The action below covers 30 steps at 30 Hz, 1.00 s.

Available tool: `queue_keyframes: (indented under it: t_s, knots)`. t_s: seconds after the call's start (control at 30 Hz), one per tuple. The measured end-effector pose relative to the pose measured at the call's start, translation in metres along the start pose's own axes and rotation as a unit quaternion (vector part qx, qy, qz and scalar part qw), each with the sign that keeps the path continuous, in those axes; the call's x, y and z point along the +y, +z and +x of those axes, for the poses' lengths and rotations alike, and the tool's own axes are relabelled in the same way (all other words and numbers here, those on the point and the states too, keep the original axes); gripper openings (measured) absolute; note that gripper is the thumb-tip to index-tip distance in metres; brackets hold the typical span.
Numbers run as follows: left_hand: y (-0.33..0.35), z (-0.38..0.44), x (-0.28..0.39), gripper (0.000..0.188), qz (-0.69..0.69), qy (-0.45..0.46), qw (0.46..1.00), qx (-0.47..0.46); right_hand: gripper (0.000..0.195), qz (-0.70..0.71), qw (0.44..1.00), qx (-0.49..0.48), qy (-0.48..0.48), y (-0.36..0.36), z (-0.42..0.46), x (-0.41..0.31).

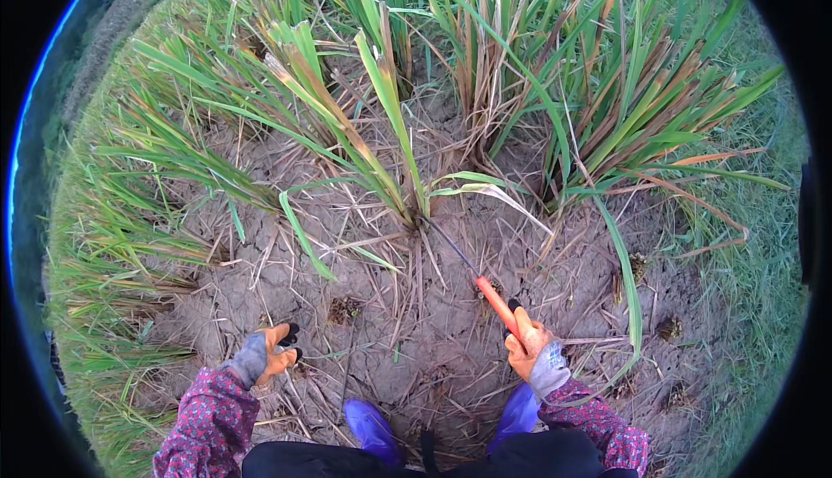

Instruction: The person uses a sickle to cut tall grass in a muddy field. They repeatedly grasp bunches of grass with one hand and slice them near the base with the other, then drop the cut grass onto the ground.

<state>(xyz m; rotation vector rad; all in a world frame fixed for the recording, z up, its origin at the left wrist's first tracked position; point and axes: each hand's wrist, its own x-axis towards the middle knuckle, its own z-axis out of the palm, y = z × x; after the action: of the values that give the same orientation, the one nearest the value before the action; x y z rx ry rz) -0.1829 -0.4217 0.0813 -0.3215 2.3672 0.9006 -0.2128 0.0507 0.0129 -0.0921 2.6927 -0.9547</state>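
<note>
My right hand (533, 348), in an orange and grey work glove with dark fingertips, is closed around the orange handle (497, 306) of a hand tool. Its thin dark metal part (452, 244) slants up and left to the base of a clump of green and browned stalks (409, 211); its far end is hidden among the stems, and I cannot tell its exact kind. On the left, my left hand (273, 351), gloved alike, hovers over the soil with fingers apart and nothing in them.
Taller leafy clumps (559, 172) rise ahead and to the right, more (247, 192) to the left. Short cut stubble (341, 311) and dry straw dot the cracked mud. Purple boots (374, 429) stand at the bottom; grass (754, 283) borders the right.
</note>
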Motion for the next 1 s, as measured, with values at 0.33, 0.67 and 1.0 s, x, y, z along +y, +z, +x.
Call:
queue_keyframes:
  t_s: [0.33, 0.67, 1.0]
  knots:
    - [0.074, 0.252, 0.163, 0.029, -0.545, 0.391, 0.741, -0.016, 0.044, 0.025, 0.995, -0.051, 0.082, 0.010, 0.003, -0.022]
    - [0.084, 0.222, 0.157, 0.010, -0.515, 0.268, 0.796, 0.171, 0.056, 0.061, 0.996, 0.032, 0.055, 0.031, 0.010, -0.006]
    - [0.097, 0.220, 0.160, 0.013, -0.540, 0.230, 0.782, 0.207, 0.042, 0.297, 0.950, -0.022, 0.098, 0.071, 0.052, -0.025]
